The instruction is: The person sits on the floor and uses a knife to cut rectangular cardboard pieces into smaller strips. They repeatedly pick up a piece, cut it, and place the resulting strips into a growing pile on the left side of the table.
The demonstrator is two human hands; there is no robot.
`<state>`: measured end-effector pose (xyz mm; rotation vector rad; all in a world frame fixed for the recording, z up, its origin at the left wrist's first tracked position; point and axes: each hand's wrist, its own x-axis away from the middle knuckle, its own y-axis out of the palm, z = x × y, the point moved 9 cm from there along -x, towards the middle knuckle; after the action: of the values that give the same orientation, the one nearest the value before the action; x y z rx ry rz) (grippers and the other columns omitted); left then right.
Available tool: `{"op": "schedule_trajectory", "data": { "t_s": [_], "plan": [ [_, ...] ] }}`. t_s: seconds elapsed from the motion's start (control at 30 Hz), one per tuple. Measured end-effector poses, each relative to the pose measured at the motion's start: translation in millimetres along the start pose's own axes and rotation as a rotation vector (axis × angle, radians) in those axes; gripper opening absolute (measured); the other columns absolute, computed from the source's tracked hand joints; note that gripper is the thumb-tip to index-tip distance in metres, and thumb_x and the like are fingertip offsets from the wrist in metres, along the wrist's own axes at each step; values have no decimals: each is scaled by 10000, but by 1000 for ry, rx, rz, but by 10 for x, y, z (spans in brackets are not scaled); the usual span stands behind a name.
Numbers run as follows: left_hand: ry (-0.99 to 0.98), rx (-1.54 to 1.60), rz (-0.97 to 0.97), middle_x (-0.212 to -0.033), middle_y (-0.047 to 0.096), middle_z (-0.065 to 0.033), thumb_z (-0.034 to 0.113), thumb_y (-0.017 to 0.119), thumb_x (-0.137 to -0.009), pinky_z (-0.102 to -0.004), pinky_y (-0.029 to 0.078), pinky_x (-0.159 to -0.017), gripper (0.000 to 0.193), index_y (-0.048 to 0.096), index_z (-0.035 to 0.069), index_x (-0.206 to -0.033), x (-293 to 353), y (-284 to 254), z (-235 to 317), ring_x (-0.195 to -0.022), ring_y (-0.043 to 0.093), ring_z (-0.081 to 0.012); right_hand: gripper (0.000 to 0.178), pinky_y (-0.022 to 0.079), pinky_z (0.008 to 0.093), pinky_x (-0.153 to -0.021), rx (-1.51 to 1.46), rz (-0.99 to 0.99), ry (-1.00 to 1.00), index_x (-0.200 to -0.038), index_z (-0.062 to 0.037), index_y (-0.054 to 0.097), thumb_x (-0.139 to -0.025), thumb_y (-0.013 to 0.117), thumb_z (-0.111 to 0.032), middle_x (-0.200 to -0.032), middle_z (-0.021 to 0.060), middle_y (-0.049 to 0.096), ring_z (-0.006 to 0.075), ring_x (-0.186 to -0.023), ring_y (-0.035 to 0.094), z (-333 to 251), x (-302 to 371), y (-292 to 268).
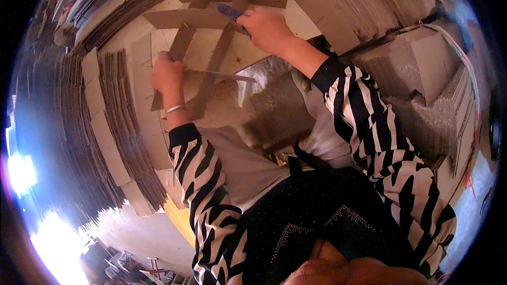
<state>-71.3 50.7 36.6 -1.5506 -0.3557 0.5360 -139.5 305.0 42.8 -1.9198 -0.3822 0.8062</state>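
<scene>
A grid of interlocked brown cardboard divider strips (182, 19) lies on a pale wooden surface ahead of me. My left hand (168, 75), with a silver bangle on its wrist, is closed round a cardboard strip at the near left of the grid. Part of that strip is hidden by the hand. Farther off and to the right, my right hand (265, 30) is closed at the end of a lengthwise cardboard strip (217, 53). A dark blue covering (231, 12) wraps one of its fingers, and its other fingertips are partly hidden.
Tall stacks of flat cardboard strips (113, 111) stand along the left. More bundles (124, 5) lie at the far left. Large cardboard stacks (364, 5) rise at the far right, with others (422, 68) below them. A cable (459, 47) runs along the right side.
</scene>
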Motion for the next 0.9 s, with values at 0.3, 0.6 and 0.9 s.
{"op": "schedule_trajectory", "data": {
  "t_s": [0.3,0.6,0.9],
  "plan": [
    [87,40,-5,-911,682,-187,183,562,-767,-501,499,-754,237,601,77,-975,-103,77,118,-891,647,-390,225,524,458,-631,22,-157,20,-1036,-141,605,-812,586,-157,-833,125,638,329,-755,654,61,17,237],
    [-5,125,8,-964,670,-212,175,547,-773,-518,497,-738,246,597,70,-990,-157,89,20,-912,636,-411,309,532,443,-662,-52,10,-175,-1045,-192,640,-760,607,-77,-887,90,641,285,-916,606,135,4,65],
    [156,168,263,-959,667,-219,204,516,-805,-502,496,-772,322,612,81,-1085,55,-128,-345,-915,629,-425,305,517,492,-696,-91,-235,42,-1086,-172,634,-793,570,-118,-870,110,674,331,-862,647,-242,-90,265]
  ]
}}
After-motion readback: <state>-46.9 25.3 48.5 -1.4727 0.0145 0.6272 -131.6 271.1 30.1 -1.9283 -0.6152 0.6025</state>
